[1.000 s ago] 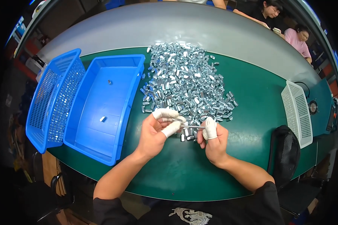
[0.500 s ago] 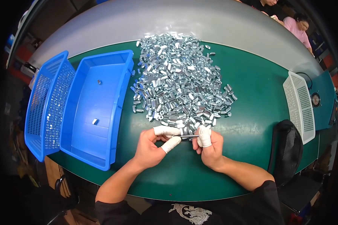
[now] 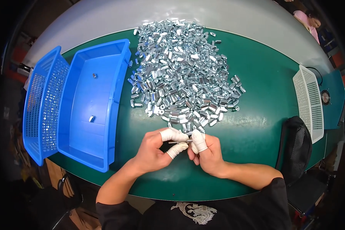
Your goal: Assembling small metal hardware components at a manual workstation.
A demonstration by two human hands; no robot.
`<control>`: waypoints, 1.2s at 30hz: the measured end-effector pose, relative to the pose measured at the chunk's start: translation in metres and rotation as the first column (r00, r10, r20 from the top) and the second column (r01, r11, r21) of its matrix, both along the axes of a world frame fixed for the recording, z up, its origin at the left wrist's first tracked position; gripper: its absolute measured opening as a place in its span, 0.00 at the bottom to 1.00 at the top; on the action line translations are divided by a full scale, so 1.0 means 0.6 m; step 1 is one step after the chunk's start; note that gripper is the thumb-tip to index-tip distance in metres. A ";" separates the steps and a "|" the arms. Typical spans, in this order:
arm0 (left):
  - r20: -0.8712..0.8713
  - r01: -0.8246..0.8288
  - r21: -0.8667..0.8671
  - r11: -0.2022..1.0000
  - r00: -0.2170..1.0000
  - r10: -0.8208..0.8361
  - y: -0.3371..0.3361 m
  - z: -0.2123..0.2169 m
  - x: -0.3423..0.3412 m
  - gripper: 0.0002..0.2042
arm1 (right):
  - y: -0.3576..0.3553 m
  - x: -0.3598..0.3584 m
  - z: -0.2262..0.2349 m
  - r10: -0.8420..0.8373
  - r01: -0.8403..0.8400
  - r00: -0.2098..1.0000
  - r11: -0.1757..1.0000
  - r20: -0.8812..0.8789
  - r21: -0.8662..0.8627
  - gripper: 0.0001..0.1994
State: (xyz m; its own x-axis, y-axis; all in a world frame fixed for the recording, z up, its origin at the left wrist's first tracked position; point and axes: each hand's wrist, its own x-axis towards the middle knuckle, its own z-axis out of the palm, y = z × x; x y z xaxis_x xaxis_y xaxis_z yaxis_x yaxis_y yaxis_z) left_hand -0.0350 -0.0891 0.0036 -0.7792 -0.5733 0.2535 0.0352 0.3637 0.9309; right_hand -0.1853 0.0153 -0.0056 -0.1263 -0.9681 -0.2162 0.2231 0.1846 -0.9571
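Observation:
Before me, just in front of the pile, my left hand (image 3: 154, 147) and my right hand (image 3: 209, 151) meet, with white finger covers on several fingers. Between the covered thumb and finger of the left hand is a thin metal rod (image 3: 174, 143), its free end sticking out to the left. The closed fingers of my right hand grip near the rod's other end; whatever else they enclose is hidden. Beyond the hands lies a large heap of shiny hexagonal long nuts (image 3: 180, 76), its nearest pieces almost touching the fingers.
To the left stands a blue tray (image 3: 112, 115) with two loose nuts (image 3: 91, 119) inside, beside a blue perforated basket (image 3: 36, 115). A white basket (image 3: 317, 115) and a black mesh bag (image 3: 295, 149) are at the right. A person in pink (image 3: 307, 21) sits beyond the table's far edge.
The view has shifted slightly. My hands have drawn closer together, and the rod now pokes out left past the left fingertips.

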 end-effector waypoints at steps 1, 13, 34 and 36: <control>0.045 -0.034 -0.026 0.999 0.998 0.035 0.003 0.016 -0.004 0.13 | 0.001 -0.001 0.001 -0.025 0.025 1.000 1.000 0.007 0.008 0.20; 0.081 -0.139 -0.164 0.977 0.985 0.154 0.018 0.033 -0.002 0.06 | -0.002 0.004 0.017 -0.097 0.096 0.995 0.994 -0.016 -0.051 0.21; 0.235 -0.313 -0.716 0.624 0.734 0.638 -0.003 0.013 -0.015 0.18 | 0.008 -0.002 0.014 -0.093 0.029 0.977 0.950 -0.193 -0.311 0.21; 0.203 -0.343 -0.687 0.641 0.756 0.622 -0.003 -0.004 -0.025 0.18 | 0.009 -0.006 0.014 -0.126 0.056 0.970 0.948 -0.207 -0.314 0.21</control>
